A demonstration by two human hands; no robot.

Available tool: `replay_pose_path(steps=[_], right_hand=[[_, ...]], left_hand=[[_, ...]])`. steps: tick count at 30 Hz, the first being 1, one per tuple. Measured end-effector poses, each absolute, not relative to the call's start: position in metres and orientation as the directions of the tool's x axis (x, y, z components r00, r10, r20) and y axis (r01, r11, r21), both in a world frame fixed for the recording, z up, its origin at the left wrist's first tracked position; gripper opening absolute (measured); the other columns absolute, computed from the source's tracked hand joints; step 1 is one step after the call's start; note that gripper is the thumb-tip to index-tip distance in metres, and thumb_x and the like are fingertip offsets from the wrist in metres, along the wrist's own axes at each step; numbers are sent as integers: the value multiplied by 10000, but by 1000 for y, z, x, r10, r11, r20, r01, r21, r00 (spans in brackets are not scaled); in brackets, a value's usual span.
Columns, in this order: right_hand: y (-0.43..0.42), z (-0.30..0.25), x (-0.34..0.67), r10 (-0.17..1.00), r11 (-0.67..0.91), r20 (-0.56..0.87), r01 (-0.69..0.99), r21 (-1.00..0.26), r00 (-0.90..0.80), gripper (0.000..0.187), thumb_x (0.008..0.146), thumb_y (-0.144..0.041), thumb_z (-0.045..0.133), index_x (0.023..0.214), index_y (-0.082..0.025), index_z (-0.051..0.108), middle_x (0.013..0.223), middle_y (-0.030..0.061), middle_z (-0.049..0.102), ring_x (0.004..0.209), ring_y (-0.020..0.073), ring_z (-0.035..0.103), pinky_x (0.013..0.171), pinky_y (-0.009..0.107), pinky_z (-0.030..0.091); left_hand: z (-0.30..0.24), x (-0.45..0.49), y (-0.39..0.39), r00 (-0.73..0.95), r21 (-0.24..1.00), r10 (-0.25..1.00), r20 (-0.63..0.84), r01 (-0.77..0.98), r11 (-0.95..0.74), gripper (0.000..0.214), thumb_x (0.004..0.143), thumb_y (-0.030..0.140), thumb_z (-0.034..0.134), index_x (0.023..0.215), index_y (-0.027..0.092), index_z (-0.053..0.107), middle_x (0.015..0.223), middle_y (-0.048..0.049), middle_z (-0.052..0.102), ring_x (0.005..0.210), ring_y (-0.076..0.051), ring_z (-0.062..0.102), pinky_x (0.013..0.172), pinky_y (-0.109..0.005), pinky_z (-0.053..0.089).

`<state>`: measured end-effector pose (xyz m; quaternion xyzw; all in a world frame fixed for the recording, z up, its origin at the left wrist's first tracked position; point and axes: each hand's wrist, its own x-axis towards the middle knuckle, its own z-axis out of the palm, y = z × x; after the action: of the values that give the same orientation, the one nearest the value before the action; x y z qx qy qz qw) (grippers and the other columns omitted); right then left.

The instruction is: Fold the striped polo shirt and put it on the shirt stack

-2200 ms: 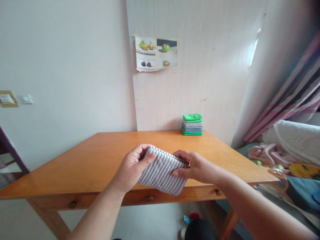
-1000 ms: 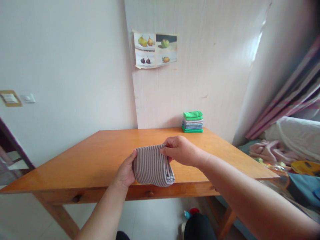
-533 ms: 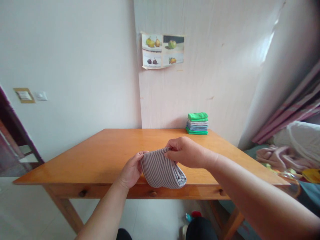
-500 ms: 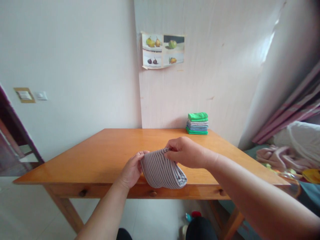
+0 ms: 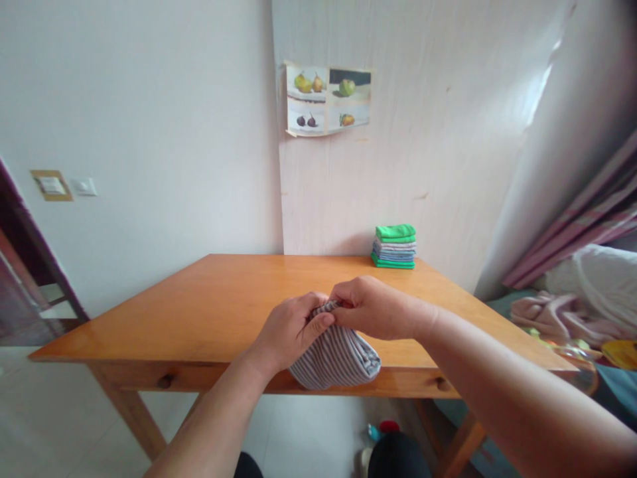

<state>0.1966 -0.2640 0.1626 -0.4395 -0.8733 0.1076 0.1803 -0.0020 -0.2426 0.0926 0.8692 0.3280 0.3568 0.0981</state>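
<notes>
A grey-and-white striped folded cloth (image 5: pixel 334 360) hangs at the table's front edge, its rolled layers showing at the lower right end. My left hand (image 5: pixel 294 332) is closed on its upper edge, thumb lying across the front. Close beside it, my right hand (image 5: pixel 369 307) pinches the same upper edge, the two hands nearly touching. Between them the fabric is bunched. The fingers behind the cloth are hidden.
On the wooden table (image 5: pixel 239 285), a stack of folded green, blue and pale cloths (image 5: pixel 395 246) stands at the back right. A picture sheet of fruit (image 5: pixel 328 99) is taped to the wall. Bedding (image 5: pixel 562 315) lies on the right. Drawer knobs (image 5: pixel 166 381) stick out in front.
My left hand has moved right along the cloth's upper edge, up to my right hand, gathering the fabric. The cloth's lower part sags slightly lower and further right.
</notes>
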Motion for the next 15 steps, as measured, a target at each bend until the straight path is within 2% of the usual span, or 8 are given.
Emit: replay_pose_path(steps=[3,7,10,12,15], right_hand=[[-266,161,199,817,575,213,719,-390,-536,172,818,-290,586,723,-156,637,614,-25,559,585,99,469,509,230,290],[-269,156,203,818,562,228,650,-512,-528,184,850,-313,599,778,-154,659,640,-23,569,602,101,482,521,226,325],[-272,149,212,805,543,253,495,-678,-537,245,893,-391,598,955,-163,666,726,-7,613,660,117,542,570,233,393],[-276,143,221,790,513,277,343,-787,-547,304,916,-422,588,1092,-176,615,799,5,637,723,133,583,628,249,447],[-287,134,235,779,504,322,231,-832,-538,269,933,-387,588,1120,-194,576,945,34,657,866,156,614,763,292,495]], left_hand=[[86,-2,-241,519,474,676,523,482,-737,378,990,514,379,923,218,605,795,-7,634,762,-181,607,661,-261,420],[79,-4,-243,455,530,679,576,424,-734,339,988,477,415,840,208,559,706,27,548,677,-148,549,608,-238,368],[79,-8,-247,407,576,681,609,364,-732,318,982,456,440,821,202,542,689,42,510,642,-129,508,593,-226,359],[79,-14,-249,358,601,689,630,338,-724,322,984,453,434,822,197,543,693,44,498,638,-124,489,594,-221,364],[77,-23,-251,282,608,692,664,335,-720,346,985,466,426,807,194,544,679,47,470,631,-122,463,600,-222,364]])
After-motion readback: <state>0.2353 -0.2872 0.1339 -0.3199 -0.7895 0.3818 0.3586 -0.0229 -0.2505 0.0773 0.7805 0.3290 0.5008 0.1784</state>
